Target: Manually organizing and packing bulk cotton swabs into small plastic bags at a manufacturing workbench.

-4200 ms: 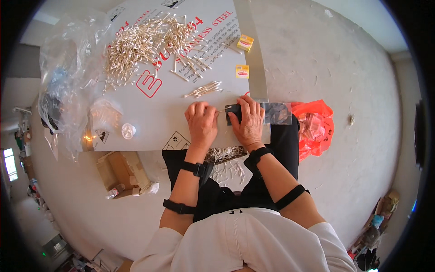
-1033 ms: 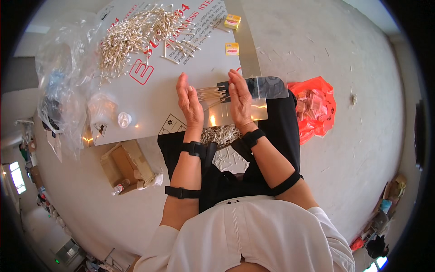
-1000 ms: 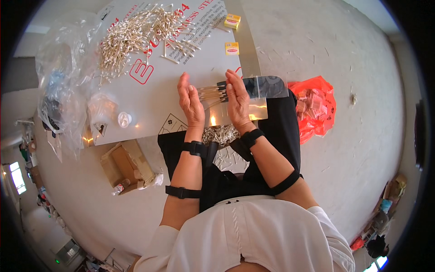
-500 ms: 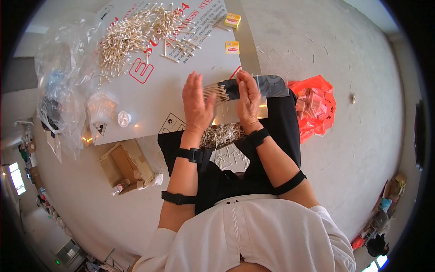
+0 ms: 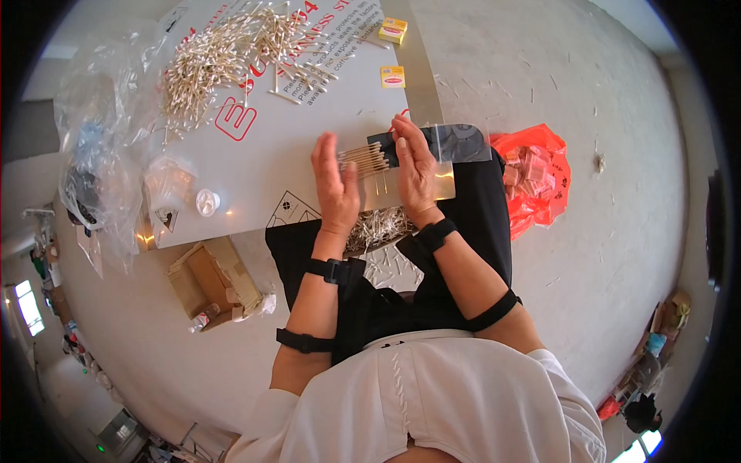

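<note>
A bundle of cotton swabs [image 5: 363,160] lies side by side over the near right part of the table, between my two palms. My left hand [image 5: 336,189], fingers stretched upward, stands at the bundle's left end. Facing it at the right end is my right hand [image 5: 417,171], its fingers also straight. Neither hand's fingers wrap round the bundle; firm contact with the palms cannot be made out. A couple of swabs stick out below the row. A dark plastic pouch [image 5: 455,143] with a clear strip lies behind and right of my right hand.
A large swab pile [image 5: 204,73] covers the table's far left. Two small yellow boxes [image 5: 393,76] sit near its right edge. Loose swabs fill a container [image 5: 380,228] at my lap. A red bag [image 5: 532,177] of pink packs is at right, a cardboard box [image 5: 212,282] below left.
My right hand has shifted slightly left, and more of the dark pouch shows beside it. The left hand is turned more edge-on. The view has moved a little.
</note>
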### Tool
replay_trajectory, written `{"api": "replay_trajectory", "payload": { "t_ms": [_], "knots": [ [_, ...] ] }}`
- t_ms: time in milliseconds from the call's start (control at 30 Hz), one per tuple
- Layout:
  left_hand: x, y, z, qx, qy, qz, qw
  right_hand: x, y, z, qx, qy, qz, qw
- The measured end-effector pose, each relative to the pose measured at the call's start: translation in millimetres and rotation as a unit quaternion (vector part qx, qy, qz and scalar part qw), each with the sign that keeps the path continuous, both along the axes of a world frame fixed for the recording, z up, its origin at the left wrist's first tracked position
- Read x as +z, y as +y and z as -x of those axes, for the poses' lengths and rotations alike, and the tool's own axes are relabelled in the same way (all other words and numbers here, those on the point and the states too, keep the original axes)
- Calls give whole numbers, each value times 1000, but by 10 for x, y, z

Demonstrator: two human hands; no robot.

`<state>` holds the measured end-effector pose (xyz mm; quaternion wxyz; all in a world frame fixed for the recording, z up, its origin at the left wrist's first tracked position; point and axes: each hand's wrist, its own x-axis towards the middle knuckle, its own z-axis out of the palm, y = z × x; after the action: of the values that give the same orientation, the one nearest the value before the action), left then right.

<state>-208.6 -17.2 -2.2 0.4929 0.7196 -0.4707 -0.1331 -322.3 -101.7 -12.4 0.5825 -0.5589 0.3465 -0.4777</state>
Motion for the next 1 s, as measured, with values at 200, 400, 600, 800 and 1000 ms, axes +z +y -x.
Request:
{"api": "replay_trajectory", "payload": {
  "t_ms": [200, 400, 600, 800, 1000],
  "knots": [
    [-107, -275, 104, 50, 196, 101, 974, -18, 77, -203, -32, -22, -18, 999],
    [-128, -326, 103, 33, 231, 112, 966, -104, 60, -234, -26, -41, -28, 998],
    [-179, -205, -401, 119, 88, 89, 985, 93, -250, 134, -47, 167, 100, 980],
    [-93, -552, -1148, 124, -59, -58, 989, 82, -268, 124, -18, 300, 235, 925],
    [191, -1186, -1435, -31, -347, -97, 932, 42, -301, 131, -20, 317, 259, 912]
  ]
}}
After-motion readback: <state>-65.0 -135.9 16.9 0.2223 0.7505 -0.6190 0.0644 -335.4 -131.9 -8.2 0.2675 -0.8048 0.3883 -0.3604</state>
